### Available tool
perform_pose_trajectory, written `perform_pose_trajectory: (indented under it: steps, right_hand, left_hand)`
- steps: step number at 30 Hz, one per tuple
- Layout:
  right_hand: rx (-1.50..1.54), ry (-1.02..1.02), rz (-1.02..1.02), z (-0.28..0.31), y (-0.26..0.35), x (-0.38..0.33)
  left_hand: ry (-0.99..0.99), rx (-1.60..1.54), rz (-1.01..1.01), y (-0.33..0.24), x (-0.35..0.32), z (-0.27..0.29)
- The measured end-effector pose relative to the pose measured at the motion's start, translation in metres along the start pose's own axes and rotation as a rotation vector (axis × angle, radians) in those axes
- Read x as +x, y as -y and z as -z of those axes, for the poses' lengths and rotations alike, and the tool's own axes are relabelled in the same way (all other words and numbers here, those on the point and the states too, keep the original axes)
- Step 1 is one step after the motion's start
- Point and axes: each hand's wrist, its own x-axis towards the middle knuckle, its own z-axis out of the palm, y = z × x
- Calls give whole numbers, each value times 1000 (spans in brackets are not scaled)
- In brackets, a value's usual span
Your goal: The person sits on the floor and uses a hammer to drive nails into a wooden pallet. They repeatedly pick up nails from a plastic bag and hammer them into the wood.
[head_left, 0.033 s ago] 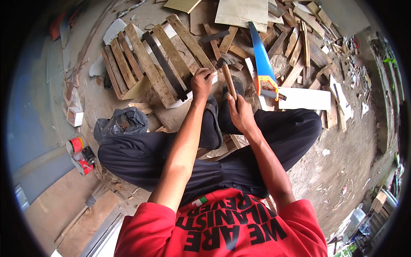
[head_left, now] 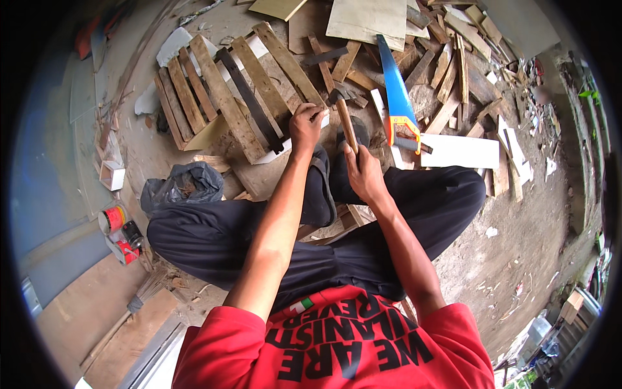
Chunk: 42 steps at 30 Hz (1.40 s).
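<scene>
My right hand (head_left: 367, 172) grips the wooden handle of a hammer (head_left: 348, 127), whose dark head is raised just right of my left hand. Pinched fingers close my left hand (head_left: 306, 128) at the near end of a wooden slat (head_left: 290, 63); whatever is between them is too small to make out. That slat belongs to a slatted wooden frame (head_left: 227, 104) lying ahead and to the left, with spaced boards over pale crosspieces. One narrow strip (head_left: 249, 100) on it is much darker than the others.
A blue handsaw (head_left: 395, 84) with an orange-and-black handle rests beside a white board (head_left: 461, 151). Scrap wood (head_left: 447, 71) is heaped at the far right. On the left are a grey plastic bag (head_left: 184, 186), tins (head_left: 113, 220) and a brush-like bundle (head_left: 144, 295). My crossed legs frame the near side.
</scene>
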Motion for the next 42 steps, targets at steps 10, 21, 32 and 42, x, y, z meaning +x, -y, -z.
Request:
perform_pose_trajectory:
  steps: [10, 21, 32, 42]
  right_hand:
    - [-22, -17, -4, 0, -2, 5]
    - [-10, -20, -26, 3, -6, 3]
    - [10, -17, 1, 2, -3, 3]
    - [3, 13, -1, -2, -1, 2]
  left_hand:
    - [25, -33, 27, 4, 7, 8]
    - [27, -1, 11, 1, 11, 6]
    - [50, 26, -54, -3, 11, 8]
    - [69, 101, -141, 11, 9, 1]
